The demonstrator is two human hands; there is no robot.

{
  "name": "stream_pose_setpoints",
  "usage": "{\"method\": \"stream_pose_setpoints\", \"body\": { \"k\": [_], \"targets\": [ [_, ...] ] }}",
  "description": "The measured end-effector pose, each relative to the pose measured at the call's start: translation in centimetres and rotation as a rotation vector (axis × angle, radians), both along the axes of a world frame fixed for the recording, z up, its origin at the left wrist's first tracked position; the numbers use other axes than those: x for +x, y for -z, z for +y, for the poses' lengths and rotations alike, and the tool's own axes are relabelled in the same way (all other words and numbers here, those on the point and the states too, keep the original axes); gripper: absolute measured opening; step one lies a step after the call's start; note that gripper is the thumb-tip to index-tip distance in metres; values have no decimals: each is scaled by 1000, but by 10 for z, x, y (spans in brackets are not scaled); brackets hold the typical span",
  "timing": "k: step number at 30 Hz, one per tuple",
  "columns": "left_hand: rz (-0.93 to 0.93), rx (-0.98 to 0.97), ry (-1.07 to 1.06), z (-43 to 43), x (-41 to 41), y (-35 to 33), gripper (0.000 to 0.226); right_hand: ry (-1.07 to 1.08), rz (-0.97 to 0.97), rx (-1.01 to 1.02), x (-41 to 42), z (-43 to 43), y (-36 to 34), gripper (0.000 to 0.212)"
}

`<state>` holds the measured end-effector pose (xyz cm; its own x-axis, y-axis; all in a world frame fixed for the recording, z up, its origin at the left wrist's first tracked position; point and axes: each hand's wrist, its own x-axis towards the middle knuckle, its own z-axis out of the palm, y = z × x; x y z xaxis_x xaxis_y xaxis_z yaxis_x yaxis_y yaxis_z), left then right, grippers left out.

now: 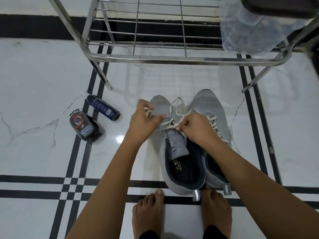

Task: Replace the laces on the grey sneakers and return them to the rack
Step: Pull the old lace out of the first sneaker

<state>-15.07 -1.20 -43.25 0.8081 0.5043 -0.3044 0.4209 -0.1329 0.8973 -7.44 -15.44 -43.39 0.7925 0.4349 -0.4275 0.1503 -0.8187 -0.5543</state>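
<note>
The grey sneakers stand together on the floor just before the rack, heels toward the person for easy reach. The right hand pinches the white lace at the eyelets, steadying it, while the left hand, blurred, fingers curled on its end, seems to pull it sideways

Glossy marble floor, mesh-cloth sneakers, shiny-metal rack

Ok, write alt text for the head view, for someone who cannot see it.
Two bare hands work the white lace of a grey sneaker on a tiled floor, left hand and right hand each pinching a strand. A second sneaker stands alongside, before a metal rack; a dark can lies to the left.
</note>
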Motion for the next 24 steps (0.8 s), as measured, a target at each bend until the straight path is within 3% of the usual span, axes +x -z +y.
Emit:
{"method": "stream_pose_setpoints", "body": {
  "k": [2,3,5,6,7,9,10,11,12,13,16,18,20,22,24],
  "targets": [
    [206,431,451,-3,4,12,24,-5,-10,-15,-1,0,1,11],
    [256,521,557,-3,6,14,20,-8,-11,-15,-1,0,2,12],
    [176,514,518,-3,10,14,14,-1,2,-6,-1,-2,3,12],
    [84,358,376,-3,8,12,10,8,10,4,-1,-2,3,12],
    [-10,76,200,-6,5,7,10,20,18,15,-1,-3,3,13],
    [-226,-627,-123,-9,2,-4,20,40,34,34,0,-3,4,15],
    [-314,-861,-253,-8,1,-6,25,43,39,36,0,-2,4,15],
    [-349,-957,-369,-7,0,-6,28,43,42,33,-1,-2,4,14],
    [-333,-929,-427,-5,-1,-5,28,42,41,28,0,-2,4,14],
    [-255,-756,-397,-1,0,-4,26,44,39,22,-1,-2,4,14],
    [77,95,169,-3,-2,6,41,45,7,-7,-2,-2,5,12],
    [207,305,447,-9,3,15,38,46,-4,-15,-2,-1,5,13],
    [279,522,539,-9,9,15,22,48,14,-6,-3,-1,6,12],
    [200,513,452,-5,12,18,16,56,31,18,-3,-2,6,14],
    [61,89,159,-11,5,13,10,64,22,31,-3,0,5,14]
  ]
}}
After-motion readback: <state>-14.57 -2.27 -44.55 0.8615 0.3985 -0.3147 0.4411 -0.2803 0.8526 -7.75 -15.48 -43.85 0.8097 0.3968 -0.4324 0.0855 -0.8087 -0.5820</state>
